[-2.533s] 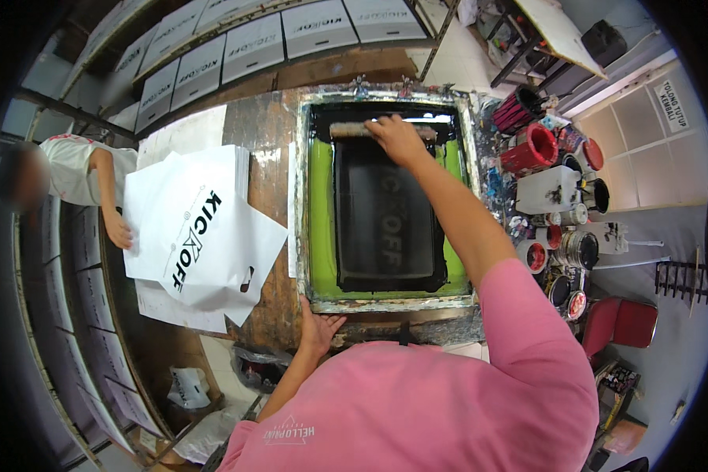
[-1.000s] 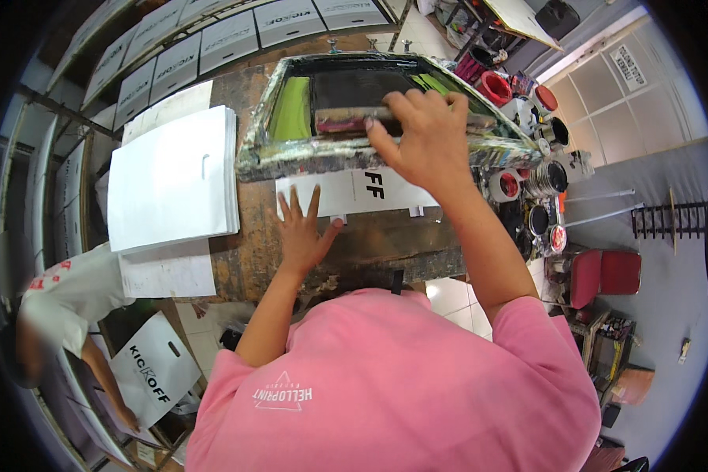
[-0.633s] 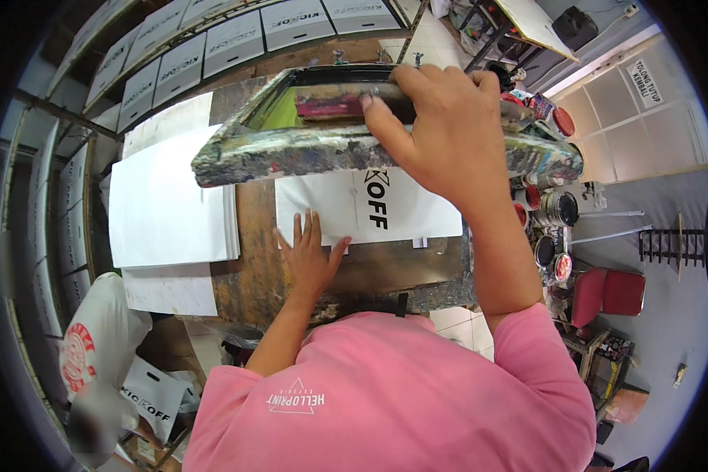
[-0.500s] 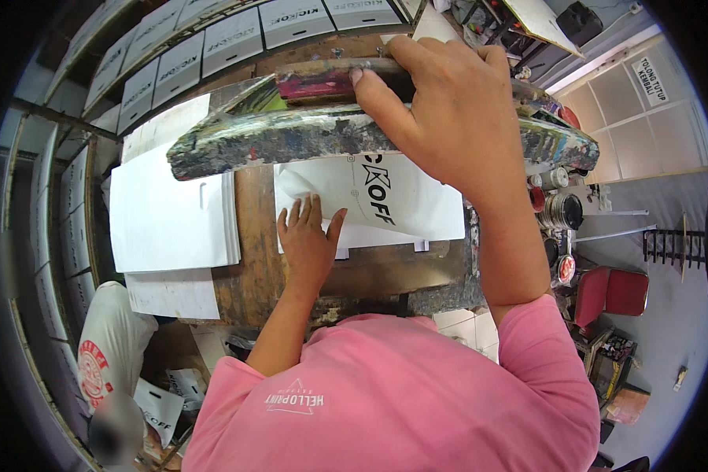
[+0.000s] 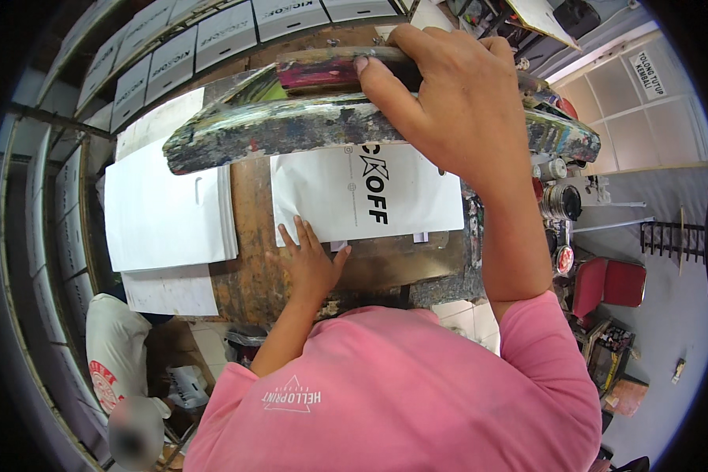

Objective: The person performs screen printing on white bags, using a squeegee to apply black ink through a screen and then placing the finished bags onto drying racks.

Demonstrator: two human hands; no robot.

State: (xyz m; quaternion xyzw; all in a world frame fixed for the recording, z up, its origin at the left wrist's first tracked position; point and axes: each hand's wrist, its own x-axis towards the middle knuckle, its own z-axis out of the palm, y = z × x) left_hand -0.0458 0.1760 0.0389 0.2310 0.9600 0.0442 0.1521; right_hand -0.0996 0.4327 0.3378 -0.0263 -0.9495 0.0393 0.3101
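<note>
My right hand [image 5: 468, 118] is closed over an ink-stained wooden squeegee [image 5: 322, 72], thumb on its near side. The squeegee rests against a raised, paint-crusted screen-printing frame [image 5: 291, 130], which spans the space above the table. Under the frame lies a flat white bag [image 5: 315, 189] with large black lettering; its far part is hidden by the frame. My left hand [image 5: 311, 267] is open, fingers spread, with its fingertips at the bag's near left edge. Whether the fingertips press on the bag is hard to tell.
A stack of blank white bags [image 5: 165, 212] sits on the stained wooden table [image 5: 252, 228] at left. Racks of printed bags [image 5: 228, 35] stand behind and left. Ink cans [image 5: 560, 203] and a red chair [image 5: 610, 287] are at right. Another person [image 5: 118, 346] is at lower left.
My left hand has moved back toward me, off the bag's middle left to its near edge. The bag's lifted left part now lies flatter. My right hand still holds the squeegee.
</note>
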